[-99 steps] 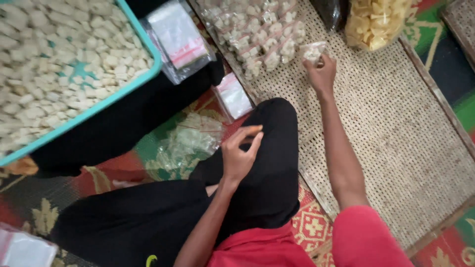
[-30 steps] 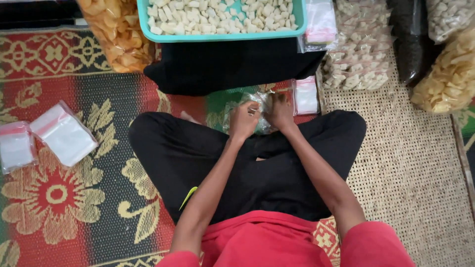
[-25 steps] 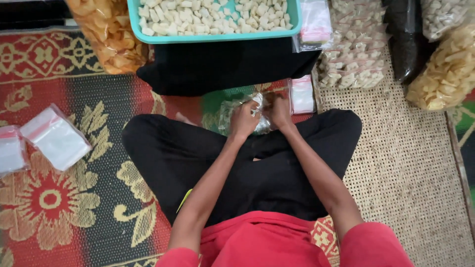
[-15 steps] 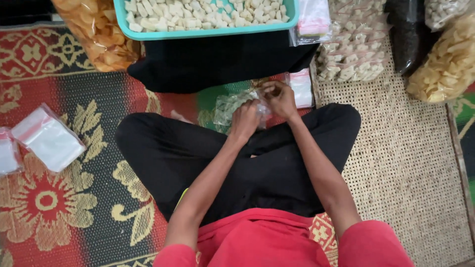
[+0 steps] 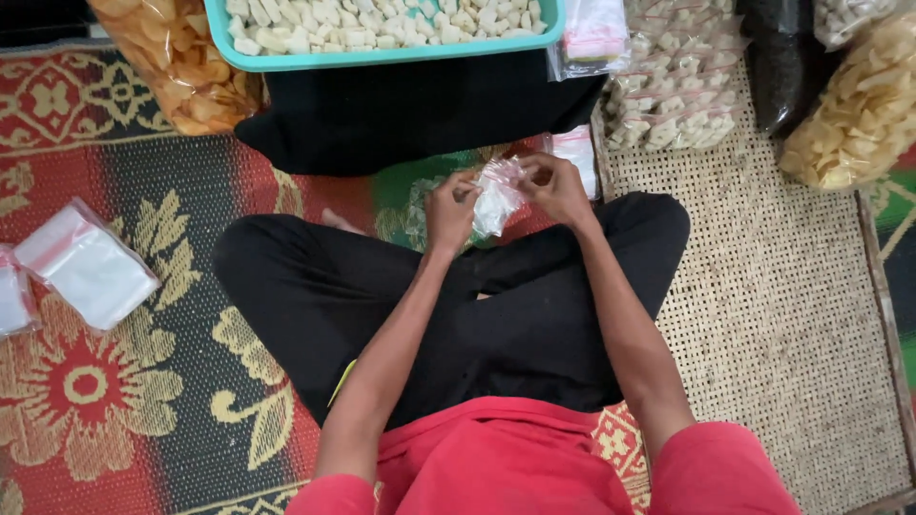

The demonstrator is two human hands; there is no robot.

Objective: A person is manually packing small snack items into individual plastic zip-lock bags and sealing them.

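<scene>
Two hands meet over your crossed legs. Your left hand (image 5: 450, 207) pinches one edge of a small clear plastic bag (image 5: 496, 195); your right hand (image 5: 556, 186), at 3 o'clock of it, grips the other. A teal tray (image 5: 382, 55) of white pieces sits at 12 o'clock.

Woven mat (image 5: 763, 315) right open; teal tray (image 5: 382, 55) blocks ahead of hands (image 5: 501, 191).

You're sitting on the floor of a home snack-packing spot: a patterned mat (image 5: 114, 381) and woven mat (image 5: 782, 315) underfoot, a teal tray (image 5: 382, 52) of white pieces, sacks of chips (image 5: 859, 105), filled packets (image 5: 673, 95) and empty bags (image 5: 86, 267) around you.
</scene>
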